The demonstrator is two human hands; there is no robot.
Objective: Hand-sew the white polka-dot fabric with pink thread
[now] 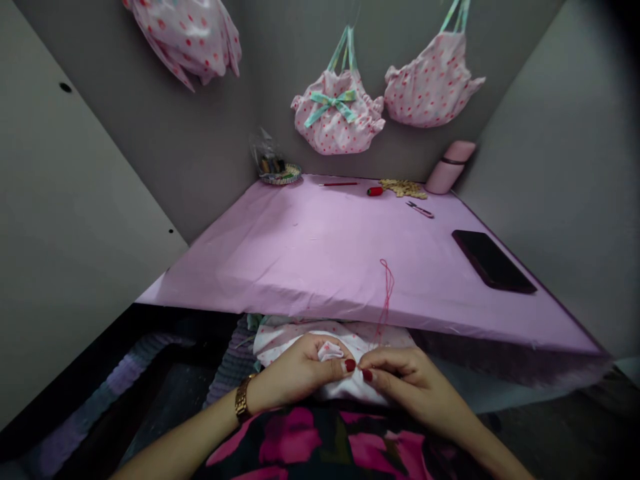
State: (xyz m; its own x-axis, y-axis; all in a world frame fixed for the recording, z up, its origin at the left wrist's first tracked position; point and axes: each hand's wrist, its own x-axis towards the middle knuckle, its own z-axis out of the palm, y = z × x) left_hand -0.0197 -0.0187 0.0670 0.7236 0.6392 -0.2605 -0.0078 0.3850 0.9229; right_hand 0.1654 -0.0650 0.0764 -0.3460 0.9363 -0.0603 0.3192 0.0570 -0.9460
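White fabric with pink dots (340,393) lies across my lap, bunched up at the table's front edge. My left hand (315,363), with a gold watch (241,399) on its wrist, pinches a fold of it between thumb and fingers. Close beside it, my right hand (400,373) also has its fingertips pressed together at the cloth; whether a needle is between them I cannot make out. A red thread (386,293) runs from near my fingers up onto the pink tabletop, where it ends in a loop.
On the pink-covered table (320,253) lie a phone (493,260), thread snips (420,210), a red spool (375,191), a red pencil-like stick (339,184) and a beige heap (404,189). A pink bottle (450,168) and a small basket (281,175) stand behind. Dotted garments (340,123) hang above.
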